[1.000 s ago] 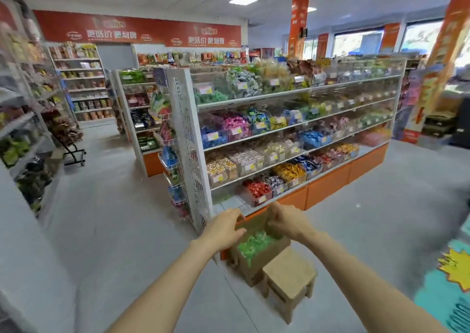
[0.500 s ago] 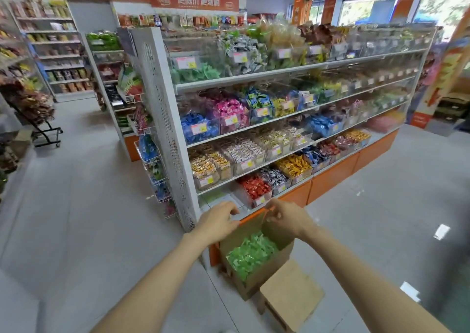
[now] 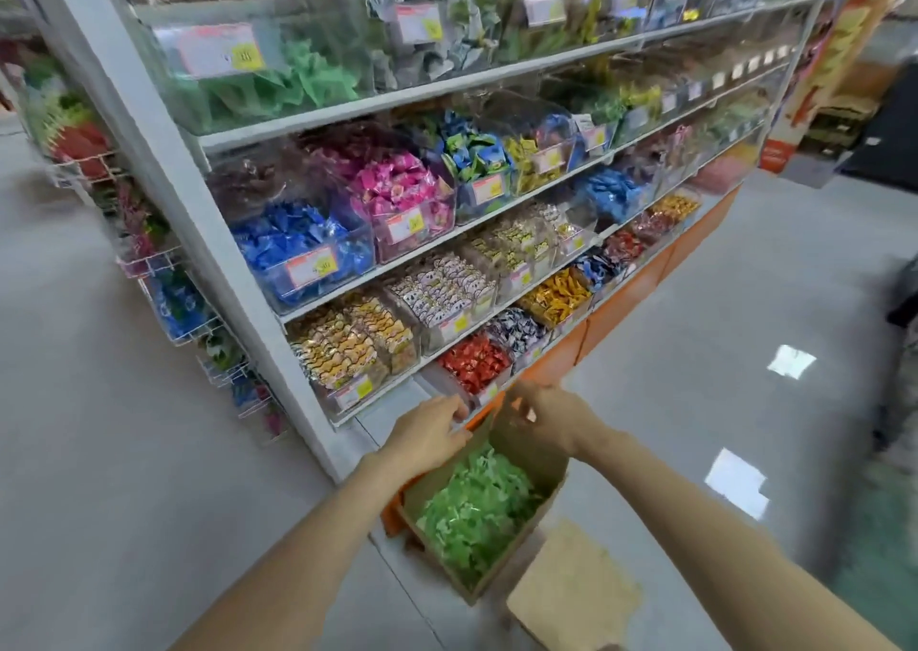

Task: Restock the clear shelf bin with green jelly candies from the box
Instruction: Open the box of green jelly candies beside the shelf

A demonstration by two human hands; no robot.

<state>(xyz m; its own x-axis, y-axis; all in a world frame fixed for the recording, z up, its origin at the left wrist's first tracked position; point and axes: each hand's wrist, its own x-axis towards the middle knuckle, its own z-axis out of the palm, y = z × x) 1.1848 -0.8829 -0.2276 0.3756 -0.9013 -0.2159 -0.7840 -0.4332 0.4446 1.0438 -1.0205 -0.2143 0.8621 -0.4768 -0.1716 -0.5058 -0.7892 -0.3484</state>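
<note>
Fingers of left hand (image 3: 428,433) and right hand (image 3: 546,417) curl round box (image 3: 532,457) rim, green jelly candies (image 3: 472,516) just beneath. Risk: uneven lift toward clear shelf bin (image 3: 258,96), high above hands, spills them.

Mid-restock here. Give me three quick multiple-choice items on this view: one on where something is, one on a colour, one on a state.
1. The green-filled clear bin beside the white end post sits on: A the top shelf in view; B the lowest shelf; C the floor.
2. The candies in the lowest-shelf bin nearest the cardboard box are: A blue; B red; C pink.
3. The cardboard box is: A taped shut; B open and empty; C open, holding green candies.

Answers: 1 A, it stands above all the other rows. 2 B, red wrappers show through its clear front. 3 C, the flaps stand up around a green heap.
</note>
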